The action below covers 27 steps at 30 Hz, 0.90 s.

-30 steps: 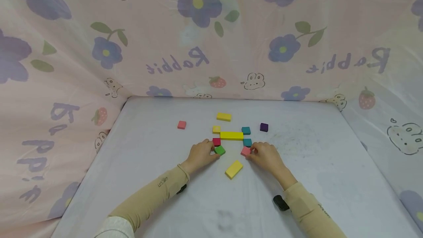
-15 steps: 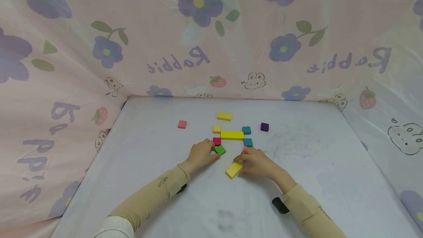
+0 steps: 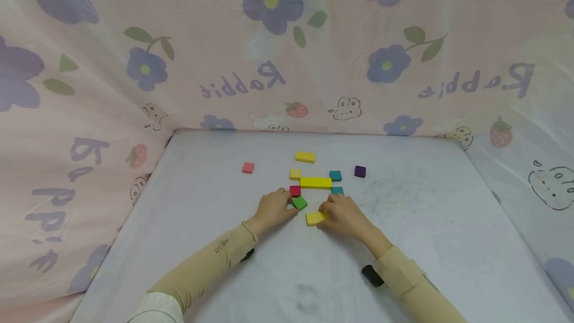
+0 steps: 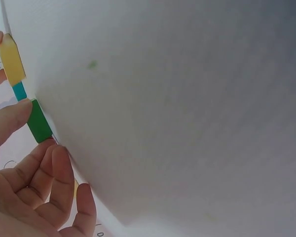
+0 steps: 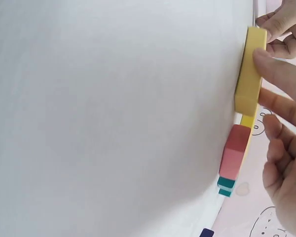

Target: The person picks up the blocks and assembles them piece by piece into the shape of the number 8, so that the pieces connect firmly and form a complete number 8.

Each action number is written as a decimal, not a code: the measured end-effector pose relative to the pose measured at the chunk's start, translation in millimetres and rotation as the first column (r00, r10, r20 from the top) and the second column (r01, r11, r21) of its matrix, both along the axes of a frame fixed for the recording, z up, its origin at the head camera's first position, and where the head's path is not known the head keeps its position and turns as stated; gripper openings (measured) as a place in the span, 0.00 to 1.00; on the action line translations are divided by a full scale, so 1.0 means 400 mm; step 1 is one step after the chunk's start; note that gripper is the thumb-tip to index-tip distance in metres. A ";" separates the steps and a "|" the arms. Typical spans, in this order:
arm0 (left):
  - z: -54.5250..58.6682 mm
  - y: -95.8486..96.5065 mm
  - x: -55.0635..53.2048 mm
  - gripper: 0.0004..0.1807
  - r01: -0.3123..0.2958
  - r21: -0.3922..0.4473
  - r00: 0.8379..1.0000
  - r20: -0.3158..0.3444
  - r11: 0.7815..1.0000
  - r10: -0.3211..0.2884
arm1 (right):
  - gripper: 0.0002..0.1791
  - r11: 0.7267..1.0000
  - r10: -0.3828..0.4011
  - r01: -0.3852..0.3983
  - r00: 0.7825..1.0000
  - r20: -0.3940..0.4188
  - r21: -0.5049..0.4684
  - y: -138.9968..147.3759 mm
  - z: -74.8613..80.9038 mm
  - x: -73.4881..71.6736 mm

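My left hand [image 3: 272, 211] pinches a green block [image 3: 299, 203] between thumb and fingertips, just below a red block [image 3: 295, 191]. In the left wrist view, the thumb is at one end of the green block and fingers at the other. My right hand [image 3: 345, 216] pinches a yellow rectangular block [image 3: 314, 219], which lies crosswise to the right of the green one. A pink block [image 5: 235, 152] shows in the right wrist view; the right hand hides it from the head view. Between the side blocks lies a long yellow block [image 3: 316, 183].
A pale yellow block [image 3: 295, 174] and a teal block [image 3: 335, 176] flank the long block's far side; another teal block [image 3: 338, 191] is partly covered. Farther out lie a yellow block [image 3: 306, 157], a salmon block [image 3: 248, 167] and a dark purple block [image 3: 360, 171]. Printed fabric [image 3: 314, 83] walls the table.
My right hand has left the pink block and taken hold of the nearer yellow block, turning it from slanted to crosswise and moving it slightly away from me. My left hand stays at the green block.
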<state>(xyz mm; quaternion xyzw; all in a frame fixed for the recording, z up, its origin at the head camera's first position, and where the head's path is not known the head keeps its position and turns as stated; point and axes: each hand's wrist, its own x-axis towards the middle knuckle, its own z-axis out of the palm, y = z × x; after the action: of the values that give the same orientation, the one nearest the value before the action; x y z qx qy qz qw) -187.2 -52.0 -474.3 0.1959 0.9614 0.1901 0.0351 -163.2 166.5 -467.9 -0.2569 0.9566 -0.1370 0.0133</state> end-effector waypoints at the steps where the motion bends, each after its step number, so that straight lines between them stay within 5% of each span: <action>1: -0.001 0.000 -0.001 0.17 0.001 -0.002 1.000 -0.001 1.000 -0.001 | 0.18 1.000 -0.015 0.015 1.000 -0.002 0.005 -0.003 0.000 -0.002; 12: 0.001 -0.002 -0.001 0.15 0.002 -0.008 1.000 -0.011 1.000 -0.002 | 0.19 0.993 -0.113 0.113 0.994 0.000 0.018 -0.020 0.000 -0.014; 27: 0.005 0.001 0.002 0.16 -0.001 -0.018 1.000 -0.010 1.000 0.001 | 0.20 0.990 -0.139 0.139 0.990 0.014 0.007 -0.019 0.001 -0.017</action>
<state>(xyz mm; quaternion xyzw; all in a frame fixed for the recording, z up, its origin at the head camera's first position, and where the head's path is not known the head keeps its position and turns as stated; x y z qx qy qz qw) -186.3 -51.5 -472.2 0.1961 0.9633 0.1803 0.0322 -170.0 159.0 -467.4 -0.1886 0.9725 -0.1364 0.0112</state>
